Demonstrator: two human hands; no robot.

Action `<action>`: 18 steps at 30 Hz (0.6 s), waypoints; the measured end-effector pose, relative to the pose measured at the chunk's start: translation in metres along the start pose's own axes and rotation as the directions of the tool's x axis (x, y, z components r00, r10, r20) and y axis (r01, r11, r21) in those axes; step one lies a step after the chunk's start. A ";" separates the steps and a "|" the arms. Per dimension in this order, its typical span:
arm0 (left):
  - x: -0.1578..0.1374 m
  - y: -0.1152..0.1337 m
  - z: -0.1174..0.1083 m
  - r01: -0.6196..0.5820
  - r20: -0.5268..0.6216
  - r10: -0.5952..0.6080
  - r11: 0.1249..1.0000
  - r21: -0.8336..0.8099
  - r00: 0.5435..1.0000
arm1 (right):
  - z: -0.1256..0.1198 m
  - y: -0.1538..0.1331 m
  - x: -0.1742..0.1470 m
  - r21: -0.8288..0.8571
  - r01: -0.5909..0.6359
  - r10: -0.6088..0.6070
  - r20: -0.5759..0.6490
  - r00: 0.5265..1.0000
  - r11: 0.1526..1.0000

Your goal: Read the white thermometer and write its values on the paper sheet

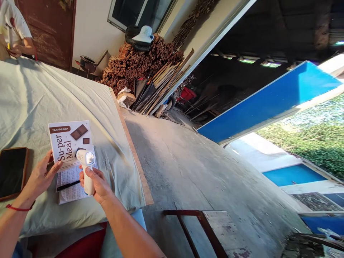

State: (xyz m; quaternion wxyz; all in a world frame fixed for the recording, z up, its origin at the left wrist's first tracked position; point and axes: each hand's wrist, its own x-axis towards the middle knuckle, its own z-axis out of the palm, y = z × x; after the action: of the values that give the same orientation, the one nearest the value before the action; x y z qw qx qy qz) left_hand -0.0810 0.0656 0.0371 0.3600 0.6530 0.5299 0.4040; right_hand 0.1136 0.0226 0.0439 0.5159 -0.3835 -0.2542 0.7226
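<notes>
My left hand (44, 173) grips the lower left edge of a white box (63, 134) printed "NutriMotion Su-per Meal" with pictures of chocolate pieces. The box is held up over the table. My right hand (98, 184) is wrapped round the handle of a white handheld infrared thermometer (88, 170), held in front of the box's lower right corner. Beneath both lies a notebook (71, 193) with dense handwriting, partly covered by the box and the thermometer. A black pen (68, 185) rests across its page.
A tablet or large phone in a brown case (13, 172) lies at the left on the cloth-covered table (88, 104). Another person (16, 32) is at the far left end. Stacked firewood (134, 66) stands by the wall. A wooden frame (200, 215) is at the lower right.
</notes>
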 end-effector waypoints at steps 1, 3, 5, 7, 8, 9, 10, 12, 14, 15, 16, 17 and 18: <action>0.000 0.000 0.000 0.005 0.003 -0.005 1.000 0.001 1.000 | -0.001 -0.001 0.000 0.012 -0.008 0.008 0.004 1.000 1.000; 0.000 0.000 -0.001 0.013 0.003 -0.013 1.000 0.013 1.000 | -0.002 -0.001 -0.002 0.022 -0.020 0.020 0.013 1.000 1.000; 0.000 -0.001 -0.002 0.017 0.002 -0.017 1.000 0.022 1.000 | -0.004 -0.002 -0.004 0.010 -0.026 0.026 0.021 0.999 1.000; 0.001 -0.002 -0.002 0.025 0.006 -0.025 0.999 0.021 1.000 | -0.008 -0.004 -0.007 -0.028 -0.024 0.024 0.021 0.999 0.999; 0.001 -0.002 -0.002 0.034 0.008 -0.034 0.999 0.020 0.999 | -0.012 -0.005 -0.008 -0.066 -0.013 0.014 0.017 1.000 0.998; 0.001 -0.001 -0.002 0.044 0.007 -0.044 0.999 0.019 0.999 | -0.017 -0.007 -0.009 -0.122 0.011 -0.010 0.007 1.000 0.992; 0.001 -0.001 -0.002 0.053 0.006 -0.053 0.998 0.019 0.999 | -0.023 -0.010 -0.009 -0.200 0.049 -0.051 -0.007 0.999 0.978; 0.001 0.000 -0.002 0.060 0.002 -0.060 0.998 0.007 0.998 | -0.041 -0.019 -0.009 -0.426 0.150 -0.189 -0.049 0.981 0.892; 0.001 0.001 -0.002 0.067 0.000 -0.067 0.997 -0.028 0.998 | -0.062 -0.029 -0.006 -0.691 0.207 -0.370 -0.094 0.924 0.692; 0.001 0.001 -0.002 0.079 -0.001 -0.079 0.996 -0.048 0.997 | -0.074 -0.034 -0.004 -0.806 0.182 -0.448 -0.113 0.887 0.564; 0.001 0.001 -0.002 0.097 -0.001 -0.097 0.993 -0.071 0.995 | -0.084 -0.038 -0.001 -0.892 0.129 -0.524 -0.133 0.841 0.434; 0.001 0.001 -0.002 0.118 0.000 -0.119 0.988 -0.101 0.993 | -0.095 -0.042 0.001 -0.948 0.058 -0.582 -0.142 0.801 0.312; 0.001 0.001 -0.002 0.140 0.002 -0.141 0.981 -0.137 0.990 | -0.104 -0.044 0.003 -0.978 -0.016 -0.623 -0.144 0.769 0.206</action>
State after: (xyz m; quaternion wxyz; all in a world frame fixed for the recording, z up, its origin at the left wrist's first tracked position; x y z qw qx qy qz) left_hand -0.0820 0.0664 0.0393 0.4293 0.5861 0.5473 0.4155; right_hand 0.2219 0.0376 0.0162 0.3666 -0.7274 -0.5562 0.1648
